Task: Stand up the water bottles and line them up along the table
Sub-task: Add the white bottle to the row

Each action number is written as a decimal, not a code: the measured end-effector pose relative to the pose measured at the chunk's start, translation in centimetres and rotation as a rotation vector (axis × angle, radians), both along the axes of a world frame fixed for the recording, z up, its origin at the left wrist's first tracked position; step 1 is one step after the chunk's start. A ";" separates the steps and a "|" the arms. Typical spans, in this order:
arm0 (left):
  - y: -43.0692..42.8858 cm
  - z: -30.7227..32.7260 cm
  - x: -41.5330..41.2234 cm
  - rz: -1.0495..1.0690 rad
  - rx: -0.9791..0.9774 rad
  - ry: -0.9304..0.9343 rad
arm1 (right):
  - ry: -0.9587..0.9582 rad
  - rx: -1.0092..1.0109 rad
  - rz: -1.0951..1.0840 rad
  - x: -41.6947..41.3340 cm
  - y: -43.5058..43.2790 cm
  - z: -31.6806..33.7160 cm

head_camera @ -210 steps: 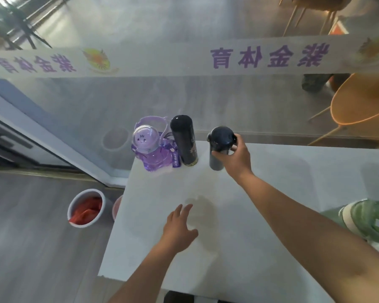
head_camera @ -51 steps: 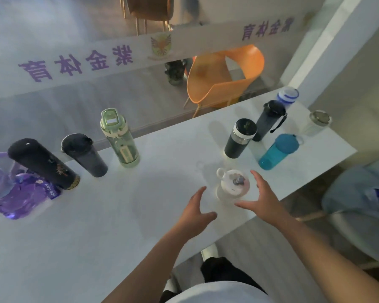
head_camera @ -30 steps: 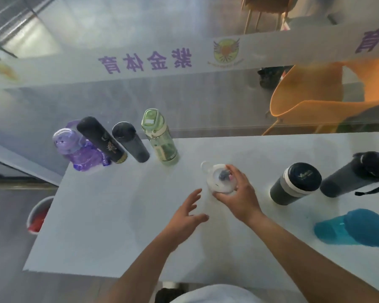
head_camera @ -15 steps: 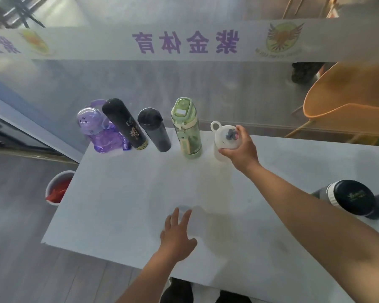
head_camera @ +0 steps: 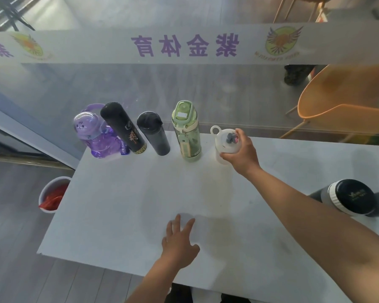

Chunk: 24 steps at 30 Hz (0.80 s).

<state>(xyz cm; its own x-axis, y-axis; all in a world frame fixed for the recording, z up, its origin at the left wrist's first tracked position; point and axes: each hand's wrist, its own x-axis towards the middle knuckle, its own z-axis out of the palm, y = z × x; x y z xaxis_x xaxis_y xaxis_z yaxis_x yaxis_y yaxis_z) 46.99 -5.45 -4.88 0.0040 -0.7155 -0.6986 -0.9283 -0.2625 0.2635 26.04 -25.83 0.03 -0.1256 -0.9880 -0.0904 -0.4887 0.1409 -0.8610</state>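
Four bottles stand along the table's [head_camera: 123, 204] far edge — the right hand [head_camera: 242, 153] grips an upright white bottle [head_camera: 224, 145] just right of the green bottle [head_camera: 187, 133]; the left hand [head_camera: 178, 241] rests flat, fingers spread, nearer the onlooker.

Purple bottle [head_camera: 92, 136], two black bottles [head_camera: 124, 127], green bottle [head_camera: 187, 132], seemingly white bottle [head_camera: 224, 143].
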 end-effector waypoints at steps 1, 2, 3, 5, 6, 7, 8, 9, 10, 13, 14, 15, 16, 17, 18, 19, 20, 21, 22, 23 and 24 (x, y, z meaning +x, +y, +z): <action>0.0 0.0 0.0 0.000 0.000 0.001 | 0.003 -0.006 -0.009 0.0 0.0 -0.1; 0.0 0.0 0.0 -0.001 0.000 0.001 | 0.005 -0.008 -0.021 -0.1 0.1 -0.2; 0.0 0.0 0.0 -0.002 0.001 0.000 | 0.010 -0.006 -0.033 -0.1 0.1 -0.3; -0.1 0.0 0.0 -0.001 0.004 -0.002 | 0.026 -0.001 -0.057 0.0 0.2 -0.5; -0.1 0.1 0.0 0.002 0.004 -0.003 | 0.039 0.000 -0.070 0.1 0.2 -0.6; -0.1 0.1 -0.1 0.006 0.004 -0.002 | 0.058 0.002 -0.086 0.2 0.2 -0.7; -0.1 0.2 -0.1 0.009 0.005 0.000 | 0.081 0.006 -0.100 0.3 0.2 -0.7; -0.1 0.2 -0.1 0.012 0.006 0.001 | 0.102 0.013 -0.111 0.3 0.2 -0.6; -0.1 0.2 -0.1 0.015 0.006 0.001 | 0.118 0.022 -0.118 0.4 0.2 -0.6; -0.2 0.4 -0.3 0.016 0.002 -0.002 | 0.142 0.042 -0.135 0.5 0.4 -0.4; -0.3 0.4 -0.4 0.014 0.000 -0.002 | 0.147 0.047 -0.138 0.4 0.6 -0.4; -0.3 0.4 -0.5 0.012 -0.002 -0.001 | 0.150 0.049 -0.141 0.4 0.7 -0.4; -0.3 0.5 -0.6 0.011 -0.004 0.002 | 0.151 0.051 -0.145 0.4 0.8 -0.4; -0.3 0.5 -0.8 0.010 -0.005 0.005 | 0.152 0.059 -0.146 0.4 0.9 -0.3; -0.3 0.6 -1.0 0.009 -0.006 0.009 | 0.150 0.071 -0.144 0.4 1.1 -0.2; -0.4 0.7 -1.2 0.006 -0.007 0.012 | 0.146 0.092 -0.143 0.3 1.3 -0.1; -0.4 0.9 -1.5 0.003 -0.009 0.015 | 0.137 0.107 -0.146 0.3 1.7 0.2; -0.6 1.1 -1.7 0.003 -0.014 0.020 | 0.114 0.109 -0.152 0.2 2.3 0.6; -0.7 1.2 -2.1 0.003 -0.022 0.026 | 0.084 0.094 -0.158 0.0 3.2 1.0; -0.9 1.5 -2.4 0.001 -0.033 0.033 | 0.054 0.072 -0.158 -0.1 4.4 1.6; -1.1 1.7 -2.7 -0.005 -0.046 0.039 | 0.024 0.051 -0.150 -0.3 5.9 2.4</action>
